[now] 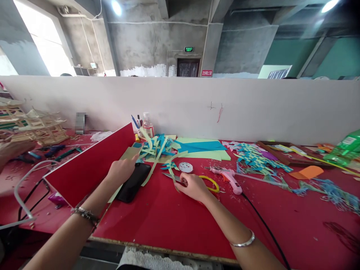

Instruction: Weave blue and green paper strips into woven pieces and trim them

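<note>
My left hand (122,170) reaches over the black phone (135,182) to the near-left edge of a heap of pale green and blue paper strips (159,146). Its index finger is stretched out, and nothing clear shows in its grip. My right hand (194,186) is closed, its fingertips pinching the lower end of a pale green paper strip (172,175). Under that hand are the scissors (212,184), with yellow handles behind it and blades pointing left past the strip. A small woven blue-and-green piece (169,165) and a round white disc (185,167) are just beyond.
Right of my hand is a pink glue gun (229,178) with a black cable. Woven paper pieces (253,155) and a green bottle (347,148) stand farther right. A red-faced board (92,165) rises at left. Wooden models (42,125) and another person's hand (14,148) are beyond it.
</note>
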Tool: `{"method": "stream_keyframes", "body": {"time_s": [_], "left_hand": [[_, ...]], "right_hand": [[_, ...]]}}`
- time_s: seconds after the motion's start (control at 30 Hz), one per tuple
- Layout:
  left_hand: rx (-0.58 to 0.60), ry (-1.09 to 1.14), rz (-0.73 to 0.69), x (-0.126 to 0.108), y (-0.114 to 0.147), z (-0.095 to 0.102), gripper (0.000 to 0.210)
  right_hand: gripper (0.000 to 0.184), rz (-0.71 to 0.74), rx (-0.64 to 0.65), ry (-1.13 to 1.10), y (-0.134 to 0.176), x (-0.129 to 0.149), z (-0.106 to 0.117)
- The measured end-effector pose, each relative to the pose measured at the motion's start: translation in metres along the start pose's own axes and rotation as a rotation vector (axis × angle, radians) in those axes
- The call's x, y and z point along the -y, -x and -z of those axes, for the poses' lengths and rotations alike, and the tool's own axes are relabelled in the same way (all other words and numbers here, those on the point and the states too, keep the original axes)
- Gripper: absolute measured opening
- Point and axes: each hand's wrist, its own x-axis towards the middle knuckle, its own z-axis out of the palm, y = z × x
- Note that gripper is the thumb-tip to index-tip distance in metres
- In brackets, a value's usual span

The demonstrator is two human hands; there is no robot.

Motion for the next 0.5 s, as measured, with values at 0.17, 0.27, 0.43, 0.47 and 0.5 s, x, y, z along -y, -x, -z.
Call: {"method": "stream_keyframes", "body": {"time_s": [0.17,0.27,0.43,0.47,0.5], "left_hand": [[0.042,-0.024,-0.064,0.001,0.019,-0.003,0.041],[0.064,-0.029,-0.105,-0.006,0.028,-0.004,0.038],[0.108,0.062,-0.178,-0.021,0.039,-0.012,0.027],[0.107,0.079,-0.179,-0.021,0.04,-0.012,0.025],[0.102,0.095,-0.171,-0.02,0.04,-0.012,0.024]], "right_hand": [[0.04,-0.005,0.049,0.113,0.002,0.004,0.002],[0.046,-0.006,0.061,0.13,0.003,0.007,0.003],[0.05,0.031,0.073,0.138,0.004,0.01,0.004],[0.049,0.04,0.076,0.133,0.004,0.01,0.004],[0.049,0.047,0.078,0.127,0.004,0.011,0.004]]}}
